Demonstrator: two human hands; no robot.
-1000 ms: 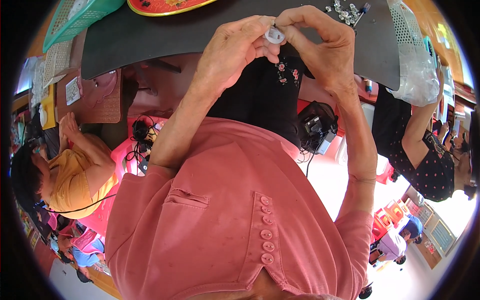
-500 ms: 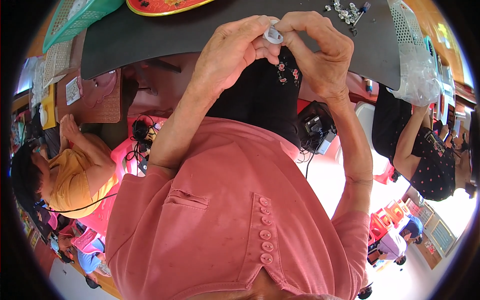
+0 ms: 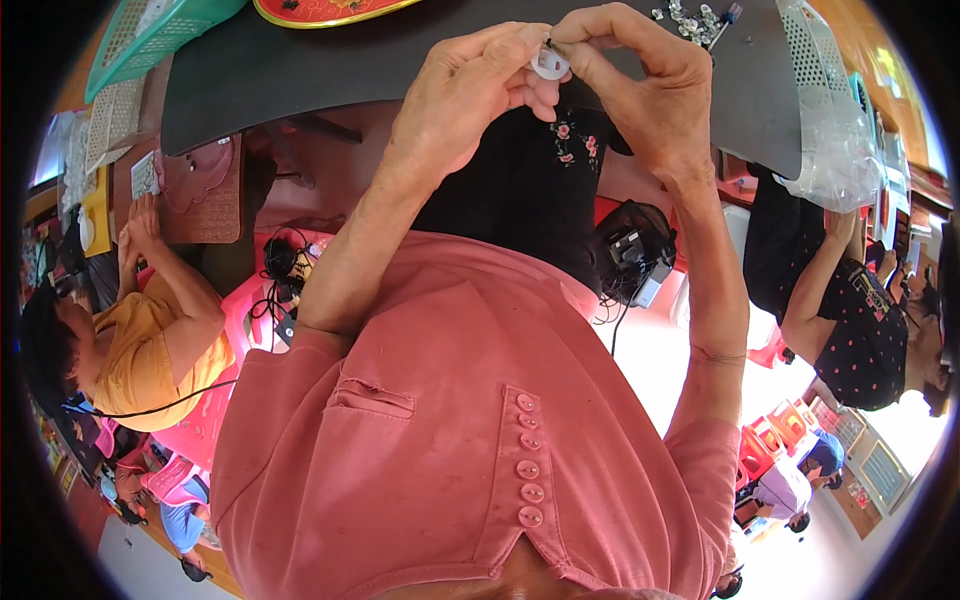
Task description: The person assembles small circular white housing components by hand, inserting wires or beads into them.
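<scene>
Just over the near edge of the dark table, both hands meet in front of my chest. My left hand is closed on a small translucent white plastic piece, round with openings in it, held between thumb and fingers. From the other side my right hand pinches with thumb and forefinger at the upper edge of that piece. A tiny dark bit shows between the fingertips, too small to name. Several small clear plastic parts lie loose on the table beyond my right hand.
A red and gold tray and a green basket stand at the far left. To the right are a white perforated basket and a clear plastic bag. Co-workers sit on both sides; a black bag is beside my lap.
My right hand has shifted slightly up and right, its thumb and forefinger now closer together. The plastic piece has turned a little. The co-worker at left has reached toward a small white tray.
</scene>
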